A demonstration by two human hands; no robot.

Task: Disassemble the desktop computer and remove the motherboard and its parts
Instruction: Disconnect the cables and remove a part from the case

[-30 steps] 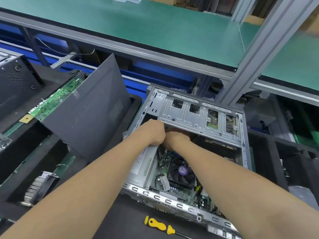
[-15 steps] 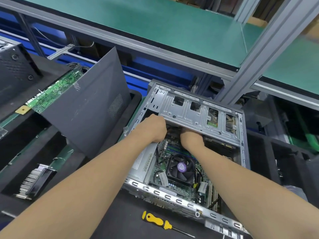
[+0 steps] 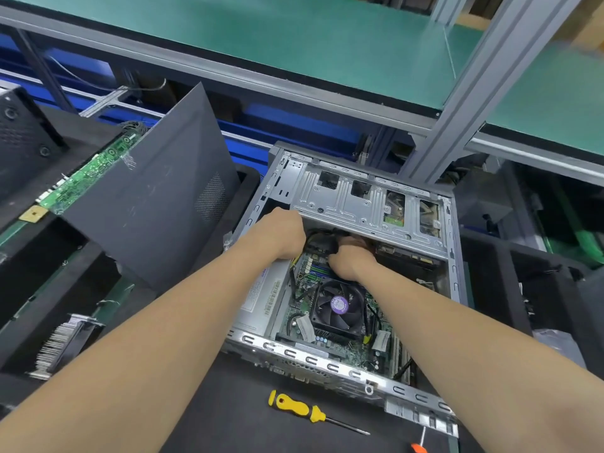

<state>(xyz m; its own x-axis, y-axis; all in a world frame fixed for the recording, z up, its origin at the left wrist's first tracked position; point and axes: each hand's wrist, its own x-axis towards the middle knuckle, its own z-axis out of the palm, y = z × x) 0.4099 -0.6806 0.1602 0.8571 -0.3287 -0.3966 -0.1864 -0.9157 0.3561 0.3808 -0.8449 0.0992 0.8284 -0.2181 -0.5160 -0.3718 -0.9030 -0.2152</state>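
An open silver computer case (image 3: 369, 197) lies on its side in front of me. Inside it sits the green motherboard (image 3: 330, 349) with a black CPU fan (image 3: 338, 305). Both hands reach under the metal drive cage at the far end. My left hand (image 3: 281, 233) is curled at the cage's left edge, its fingertips hidden. My right hand (image 3: 348, 256) curls round a black cable bundle (image 3: 322, 245) just above the board. Yellow and black wires run down from that bundle along the board's left side.
A yellow-handled screwdriver (image 3: 295, 410) lies on the black mat near the case's front edge; an orange tool tip (image 3: 418, 447) shows at the bottom. A dark side panel (image 3: 157, 207) leans left of the case, beside a green circuit board (image 3: 88, 174) and a finned heatsink (image 3: 62, 344).
My right hand slid right from beside the left hand, then came back onto the black cable bundle, which now shows between the hands. My left hand stayed at the cage edge.
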